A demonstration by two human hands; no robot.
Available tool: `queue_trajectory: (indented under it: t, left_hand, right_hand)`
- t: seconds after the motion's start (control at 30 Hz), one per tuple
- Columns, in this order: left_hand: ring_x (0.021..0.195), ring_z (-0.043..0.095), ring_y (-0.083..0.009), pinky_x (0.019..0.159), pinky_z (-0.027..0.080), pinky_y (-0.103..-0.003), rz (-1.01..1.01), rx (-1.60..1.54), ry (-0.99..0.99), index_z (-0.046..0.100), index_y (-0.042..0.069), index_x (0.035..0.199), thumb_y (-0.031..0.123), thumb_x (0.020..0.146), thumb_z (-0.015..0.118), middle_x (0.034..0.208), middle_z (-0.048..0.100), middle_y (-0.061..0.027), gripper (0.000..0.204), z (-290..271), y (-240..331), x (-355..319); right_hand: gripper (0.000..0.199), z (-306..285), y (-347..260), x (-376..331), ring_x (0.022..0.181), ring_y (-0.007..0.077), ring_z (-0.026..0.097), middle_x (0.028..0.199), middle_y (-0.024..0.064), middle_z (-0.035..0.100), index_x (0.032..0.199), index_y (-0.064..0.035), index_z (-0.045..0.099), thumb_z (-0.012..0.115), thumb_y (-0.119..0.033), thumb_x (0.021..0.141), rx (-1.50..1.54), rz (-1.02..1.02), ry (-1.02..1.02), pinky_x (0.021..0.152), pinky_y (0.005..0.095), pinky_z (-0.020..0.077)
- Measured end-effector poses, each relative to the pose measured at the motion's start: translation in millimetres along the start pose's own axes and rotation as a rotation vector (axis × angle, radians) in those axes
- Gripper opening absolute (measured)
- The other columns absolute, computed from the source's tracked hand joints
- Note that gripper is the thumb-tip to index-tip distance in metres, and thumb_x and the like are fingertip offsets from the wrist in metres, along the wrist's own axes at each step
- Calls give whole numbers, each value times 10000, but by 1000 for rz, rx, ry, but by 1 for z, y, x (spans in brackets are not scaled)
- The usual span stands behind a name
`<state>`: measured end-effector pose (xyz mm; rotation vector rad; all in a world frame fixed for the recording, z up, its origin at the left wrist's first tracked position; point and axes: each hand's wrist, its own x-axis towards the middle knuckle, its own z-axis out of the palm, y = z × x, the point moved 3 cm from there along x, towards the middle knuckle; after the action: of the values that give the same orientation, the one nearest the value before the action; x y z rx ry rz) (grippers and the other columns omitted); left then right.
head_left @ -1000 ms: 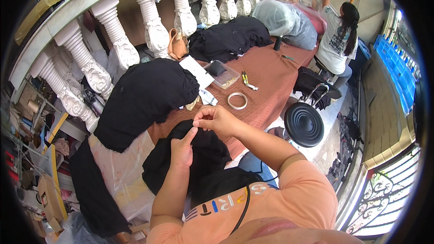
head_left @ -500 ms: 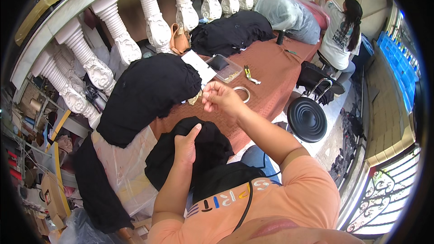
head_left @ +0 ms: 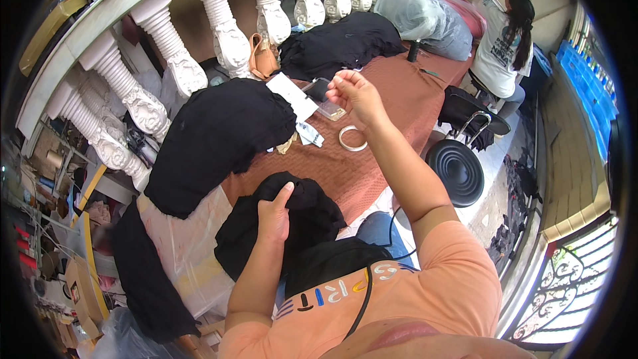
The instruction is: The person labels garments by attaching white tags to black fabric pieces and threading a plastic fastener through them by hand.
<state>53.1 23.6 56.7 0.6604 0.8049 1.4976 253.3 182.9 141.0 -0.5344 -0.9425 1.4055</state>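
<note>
Since the earlier frame, the right hand (head_left: 357, 98) has moved up and away from the left, and now hangs over the shallow clear plastic box (head_left: 330, 112). Its fingertips are drawn together; whether anything thin lies between them, I cannot tell. The left hand (head_left: 274, 216) is clamped on the bunched soft black fabric piece (head_left: 312, 211), which lies at the near edge of the reddish-brown textured table cover (head_left: 405, 96), before the wearer's body. The thumb lies on top, apparently to stop the folds slipping. The round white ring (head_left: 352, 138) rests beside the box, presumably within easy reach.
</note>
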Motion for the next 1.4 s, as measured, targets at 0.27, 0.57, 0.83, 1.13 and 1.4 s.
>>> queue_trajectory:
  t: [0.27, 0.57, 0.83, 1.13, 1.4]
  left_hand:
    - [835, 622, -168, 782, 498, -305, 38, 107, 41, 616, -2, 965, 61, 822, 641, 920, 634, -72, 158, -18, -10, 11]
    - [835, 622, -155, 762, 506, -278, 47, 170, 96, 625, -30, 959, 45, 804, 656, 929, 633, -73, 175, 2, -11, 11]
    - [832, 621, -153, 758, 504, -267, 81, 243, 99, 626, -45, 958, 41, 799, 662, 942, 633, -78, 184, 17, -12, 5]
    - [790, 625, -144, 720, 507, -256, 85, 303, 95, 638, -45, 926, 56, 798, 670, 895, 637, -66, 167, 27, -17, 3]
    - [808, 624, -148, 732, 506, -263, 80, 266, 85, 632, -41, 952, 57, 793, 676, 928, 633, -72, 192, 18, -18, 3]
  right_hand:
    - [56, -18, 2, -4, 601, 109, 604, 798, 53, 632, 932, -44, 521, 555, -61, 891, -344, -26, -108, 531, 212, 477]
    - [62, -51, -32, -11, 542, 86, 562, 787, 45, 632, 931, -58, 515, 558, -85, 895, -186, -153, 47, 517, 208, 457]
    - [60, -78, -23, -22, 548, 84, 541, 763, 49, 618, 934, -47, 508, 549, -66, 894, -113, -168, 141, 524, 214, 449]
    - [64, -93, -30, -31, 561, 61, 542, 772, 30, 615, 937, -78, 493, 547, -84, 904, -92, -177, 175, 506, 180, 425]
    - [68, -82, -30, -31, 540, 74, 531, 762, 50, 628, 937, -47, 515, 558, -75, 891, -120, -154, 164, 512, 206, 440]
